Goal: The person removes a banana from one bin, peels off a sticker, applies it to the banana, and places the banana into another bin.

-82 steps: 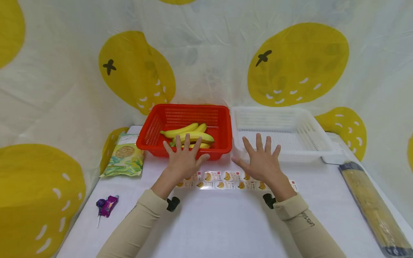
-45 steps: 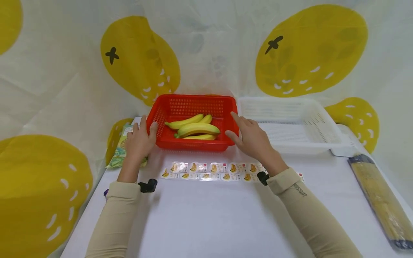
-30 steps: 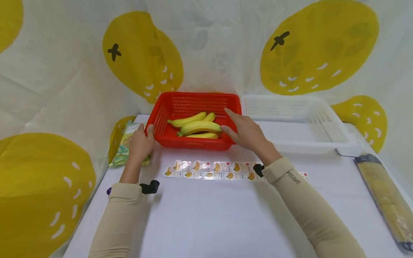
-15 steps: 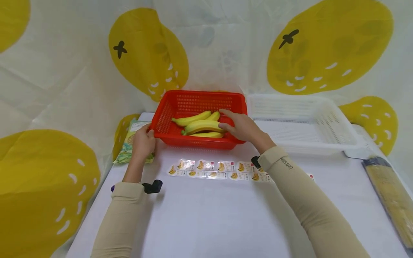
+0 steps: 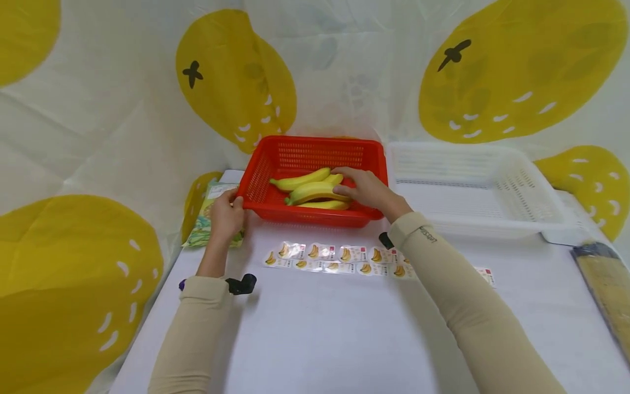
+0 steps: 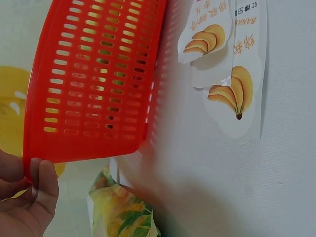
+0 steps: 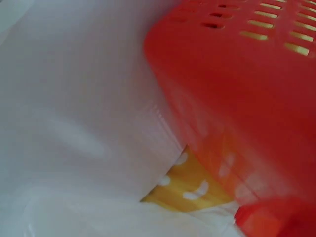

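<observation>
A red plastic basket [image 5: 315, 216] stands toward the back of the table with several yellow bananas [image 5: 315, 191] lying in it. My left hand [image 5: 226, 216] grips the basket's rim at its front left corner, and in the left wrist view its fingers [image 6: 47, 182] curl at the rim. Over the basket's right side reaches my right hand [image 5: 366, 189], thumb and forefinger spread at the right end of the bananas. The thumb overlaps the uppermost banana in the head view; the other fingers are largely hidden. The right wrist view shows the basket's outer wall [image 7: 222, 74], not the hand.
A white basket [image 5: 492, 227] stands close to the red one's right. Banana-printed stickers [image 5: 344, 260] lie in two rows in front. A snack packet [image 5: 204, 221] is behind the left hand, and a long wrapped bundle [image 5: 605, 295] lies at the right edge.
Both hands left their spread pose above the table. The left went to the red basket's corner and took hold of its rim; the right moved left, over the basket to the bananas.
</observation>
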A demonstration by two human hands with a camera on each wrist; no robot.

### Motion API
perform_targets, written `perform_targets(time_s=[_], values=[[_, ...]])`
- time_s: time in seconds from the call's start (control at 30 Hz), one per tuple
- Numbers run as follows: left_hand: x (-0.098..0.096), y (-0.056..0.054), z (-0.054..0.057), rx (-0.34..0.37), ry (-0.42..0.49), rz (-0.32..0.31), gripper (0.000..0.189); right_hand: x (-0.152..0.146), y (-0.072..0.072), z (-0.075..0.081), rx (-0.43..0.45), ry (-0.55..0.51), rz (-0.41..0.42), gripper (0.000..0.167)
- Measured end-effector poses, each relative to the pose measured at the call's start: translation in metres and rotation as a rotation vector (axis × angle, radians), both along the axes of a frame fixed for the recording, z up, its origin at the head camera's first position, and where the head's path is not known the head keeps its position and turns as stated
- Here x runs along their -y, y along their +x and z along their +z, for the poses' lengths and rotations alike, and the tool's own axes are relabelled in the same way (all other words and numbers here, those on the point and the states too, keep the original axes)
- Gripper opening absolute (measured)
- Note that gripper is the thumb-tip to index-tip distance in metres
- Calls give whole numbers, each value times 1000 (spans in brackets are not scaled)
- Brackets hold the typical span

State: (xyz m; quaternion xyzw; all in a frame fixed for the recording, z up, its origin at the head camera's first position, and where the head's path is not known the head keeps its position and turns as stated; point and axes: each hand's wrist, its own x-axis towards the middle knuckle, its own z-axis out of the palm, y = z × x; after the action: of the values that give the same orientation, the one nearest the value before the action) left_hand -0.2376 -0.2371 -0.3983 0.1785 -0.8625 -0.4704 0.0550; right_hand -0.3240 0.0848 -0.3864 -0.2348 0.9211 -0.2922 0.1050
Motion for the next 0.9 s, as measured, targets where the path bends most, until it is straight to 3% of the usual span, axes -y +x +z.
perform_targets(time_s=[0.53,0.9], values=[[-3,-2,-11,-53,70,21,45,10,-21,-21,189,-117,-45,58],[-4,-3,-9,-49,100,45,46,16,-30,-23,267,-97,-75,55]])
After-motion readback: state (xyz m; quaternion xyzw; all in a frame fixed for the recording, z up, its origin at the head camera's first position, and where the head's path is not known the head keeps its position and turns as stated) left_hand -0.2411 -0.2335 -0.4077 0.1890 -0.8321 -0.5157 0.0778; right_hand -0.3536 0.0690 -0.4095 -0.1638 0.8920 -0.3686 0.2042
